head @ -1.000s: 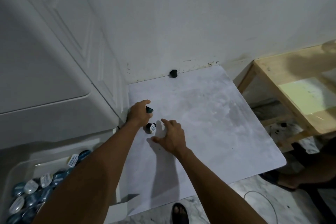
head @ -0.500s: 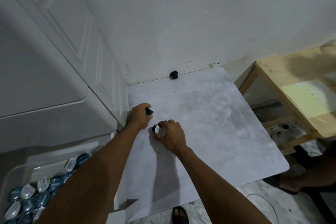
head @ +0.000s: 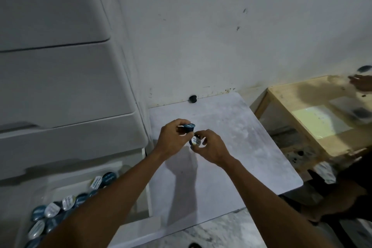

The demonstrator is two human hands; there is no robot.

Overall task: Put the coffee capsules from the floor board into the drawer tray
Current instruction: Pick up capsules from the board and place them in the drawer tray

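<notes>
Two small dark blue plastic coffee capsules are in the person's hands, one in each, and a third dark capsule (head: pixel 193 99) sits alone at the far edge of the pale grey marbled floor board (head: pixel 231 147), against the white wall (head: pixel 201 36).

The left hand (head: pixel 173 141) pinches the first capsule (head: pixel 188 128) between thumb and fingertips, its blue lid tilted up and away from the palm; the fingers are curled nearly closed around its body. The right hand (head: pixel 211 147) grips the second capsule (head: pixel 195 141) the same way, fingers bent tight, its white printed lid facing the camera just inside the thumb. The two capsules are almost touching, the second one just below and right of the first, both raised above the board.

Both forearms reach forward from the bottom of the view, converging at the wrists.

Behind the left forearm, the white plastic drawer tray (head: pixel 66 185) holds a heap of capsules (head: pixel 52 209); about a dozen blue and silvery lids show, the rest hidden by the arm.
</notes>
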